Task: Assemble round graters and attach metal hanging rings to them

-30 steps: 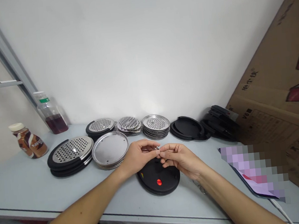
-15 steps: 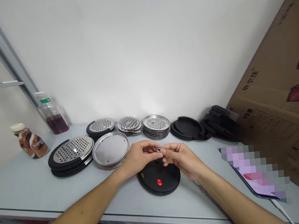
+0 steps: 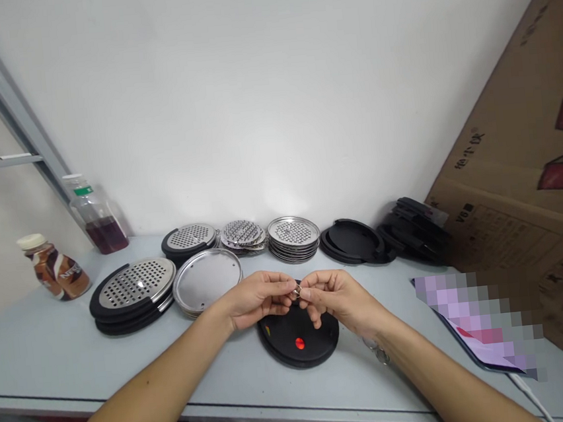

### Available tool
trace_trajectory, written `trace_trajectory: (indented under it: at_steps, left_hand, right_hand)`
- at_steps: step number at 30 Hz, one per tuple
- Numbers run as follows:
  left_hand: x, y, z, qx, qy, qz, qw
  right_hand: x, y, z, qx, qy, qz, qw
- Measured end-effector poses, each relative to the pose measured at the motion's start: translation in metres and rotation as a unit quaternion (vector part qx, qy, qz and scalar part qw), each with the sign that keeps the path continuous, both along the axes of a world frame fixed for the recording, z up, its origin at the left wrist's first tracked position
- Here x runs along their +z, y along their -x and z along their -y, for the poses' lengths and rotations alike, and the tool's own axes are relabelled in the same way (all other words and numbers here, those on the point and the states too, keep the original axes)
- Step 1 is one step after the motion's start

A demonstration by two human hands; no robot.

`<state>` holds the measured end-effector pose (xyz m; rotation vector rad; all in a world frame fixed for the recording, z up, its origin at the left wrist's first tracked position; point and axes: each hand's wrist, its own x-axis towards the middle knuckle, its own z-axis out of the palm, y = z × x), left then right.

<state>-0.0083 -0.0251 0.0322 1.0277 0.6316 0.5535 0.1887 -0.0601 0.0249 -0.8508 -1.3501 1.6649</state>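
Pale grey bench (image 3: 218, 383): left hand (image 3: 257, 298) and right hand (image 3: 337, 298) pinch a small shiny metal piece (image 3: 297, 291) over a round black plastic disc (image 3: 297, 329), seemingly unfitted; black-rimmed steel graters (image 3: 136, 283) look assembled, stacked perforated steel discs (image 3: 293, 232) apparently remain.

Metal piece (image 3: 297, 291) partly behind fingertips (image 3: 306, 295)
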Motion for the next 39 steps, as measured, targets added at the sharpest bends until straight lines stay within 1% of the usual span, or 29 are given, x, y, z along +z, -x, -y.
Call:
trace_trajectory:
  at_steps: [3,5,7,9,11,13,16,21,25,27,28,29,30,31,32,33,34,35,36,39]
  left_hand:
    - [0.000,-0.002,0.000,0.027,-0.040,-0.010,0.999]
    - [-0.001,-0.003,0.000,0.049,-0.102,-0.027,0.993]
    - [-0.001,-0.005,0.002,0.072,-0.187,-0.052,0.978]
    - [0.000,-0.007,0.003,0.098,-0.265,-0.078,0.956]
    - [-0.001,-0.009,0.005,0.120,-0.305,-0.099,0.940]
    - [-0.001,-0.010,0.006,0.128,-0.312,-0.105,0.936]
    - [-0.004,-0.012,0.007,0.121,-0.300,-0.099,0.941]
    - [-0.006,-0.012,0.006,0.129,-0.313,-0.097,0.936]
    - [-0.005,-0.012,0.008,0.139,-0.337,-0.106,0.925]
    - [-0.005,-0.012,0.008,0.147,-0.345,-0.117,0.920]
    - [-0.005,-0.012,0.008,0.154,-0.347,-0.121,0.917]
    - [-0.005,-0.012,0.008,0.163,-0.347,-0.122,0.916]
    - [-0.005,-0.012,0.007,0.170,-0.345,-0.120,0.915]
    - [-0.005,-0.012,0.007,0.177,-0.341,-0.116,0.916]
    - [-0.005,-0.012,0.006,0.181,-0.337,-0.112,0.917]
    - [-0.005,-0.012,0.006,0.183,-0.332,-0.109,0.919]
    - [-0.005,-0.013,0.006,0.184,-0.327,-0.107,0.921]
    - [-0.005,-0.013,0.006,0.183,-0.321,-0.107,0.923]
    - [-0.005,-0.014,0.006,0.181,-0.315,-0.105,0.926]
    - [-0.004,-0.015,0.007,0.175,-0.303,-0.097,0.932]
  right_hand:
    - [0.001,0.000,0.000,0.021,0.018,-0.004,1.000]
    - [0.001,-0.001,0.000,0.028,0.028,-0.001,0.999]
    - [0.000,-0.002,0.000,0.024,0.037,0.001,0.999]
    - [-0.001,-0.002,0.000,0.021,0.051,0.004,0.998]
    - [-0.002,-0.003,-0.001,0.018,0.061,0.007,0.998]
    - [-0.003,-0.003,-0.002,0.003,0.062,0.008,0.998]
    - [-0.003,-0.004,-0.003,-0.019,0.051,0.011,0.998]
    - [-0.001,-0.004,-0.002,0.005,0.005,0.022,1.000]
    - [0.000,0.002,0.000,-0.013,-0.008,0.025,1.000]
    - [0.001,0.004,0.001,-0.022,-0.023,0.053,0.998]
    - [0.001,0.004,0.001,-0.032,-0.048,0.085,0.995]
    - [0.001,0.005,0.002,-0.045,-0.088,0.130,0.987]
    - [0.001,0.005,0.004,-0.063,-0.144,0.185,0.970]
    - [0.000,0.005,0.005,-0.084,-0.210,0.243,0.943]
    - [-0.001,0.005,0.006,-0.102,-0.275,0.296,0.909]
    - [-0.003,0.005,0.007,-0.114,-0.330,0.338,0.874]
    - [-0.004,0.005,0.007,-0.118,-0.370,0.369,0.844]
    - [-0.006,0.005,0.008,-0.116,-0.394,0.390,0.824]
    - [-0.008,0.005,0.008,-0.113,-0.405,0.404,0.812]
    - [-0.012,0.006,0.006,-0.110,-0.411,0.425,0.799]
